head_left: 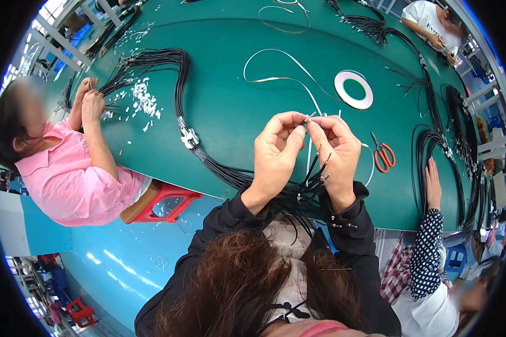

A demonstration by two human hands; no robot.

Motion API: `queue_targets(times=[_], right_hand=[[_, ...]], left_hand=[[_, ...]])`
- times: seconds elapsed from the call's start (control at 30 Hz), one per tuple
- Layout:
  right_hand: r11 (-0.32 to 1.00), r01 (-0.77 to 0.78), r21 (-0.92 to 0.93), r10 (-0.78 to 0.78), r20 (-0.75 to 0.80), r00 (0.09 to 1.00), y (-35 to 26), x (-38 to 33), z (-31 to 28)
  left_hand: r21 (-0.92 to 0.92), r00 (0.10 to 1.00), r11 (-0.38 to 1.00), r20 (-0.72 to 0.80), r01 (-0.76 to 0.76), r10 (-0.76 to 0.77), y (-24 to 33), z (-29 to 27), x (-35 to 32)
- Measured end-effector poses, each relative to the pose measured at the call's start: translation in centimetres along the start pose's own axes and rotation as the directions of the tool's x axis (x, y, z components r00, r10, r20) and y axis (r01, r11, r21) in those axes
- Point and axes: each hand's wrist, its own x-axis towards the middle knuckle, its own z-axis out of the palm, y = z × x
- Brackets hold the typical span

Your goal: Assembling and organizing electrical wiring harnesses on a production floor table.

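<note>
My left hand (pixel 278 153) and my right hand (pixel 338 150) meet over the table's near edge, thumbs and forefingers pinched together. Between the fingertips is the thin end of a black cable (pixel 307 119). Several more black cables with small metal ends (pixel 324 168) hang beside my right hand. These belong to a thick black cable bundle (pixel 180 84), which bends across the table on the left and carries a white wrap. A narrow white tape strip (pixel 281 79) loops over the table and runs down to my fingers. How it meets the cable is hidden.
A white tape roll (pixel 340 85) and orange-handled scissors (pixel 384 158) lie right of my hands. White scraps (pixel 144 100) are scattered on the left. A person in pink (pixel 76 185) handles cable ends there. Another person's hand (pixel 432 184) rests by cables (pixel 424 140) at right.
</note>
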Motion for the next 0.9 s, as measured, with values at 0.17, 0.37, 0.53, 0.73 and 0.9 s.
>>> queue_targets(times=[0.17, 0.37, 0.53, 0.73, 0.9], right_hand=[[0.999, -0.022, -0.037, 0.023, 0.006, 1.000, -0.4, 0.0, 0.1], [0.997, -0.031, -0.064, 0.033, 0.024, 0.999, -0.6, -0.4, 0.0], [0.998, -0.024, -0.062, 0.025, 0.015, 1.000, -0.9, -0.6, -0.3], [0.997, -0.022, -0.080, 0.023, 0.016, 1.000, -2.1, -0.6, -0.1], [0.990, 0.025, -0.138, -0.023, 0.019, 1.000, -2.2, -0.6, 0.0]], left_hand=[[-0.121, 0.996, 0.988, 0.023, 0.092, -0.090, -0.1, -0.3, 0.2], [-0.167, 0.998, 0.985, -0.009, 0.052, -0.054, -0.7, -0.8, 0.3], [-0.214, 1.000, 0.976, 0.002, 0.024, -0.024, -0.4, -1.5, 0.9], [-0.013, 0.998, 0.998, -0.015, -0.056, 0.055, -0.3, -1.0, 0.4], [0.044, 0.998, 0.997, -0.006, -0.064, 0.065, -0.2, -0.8, 0.1]])
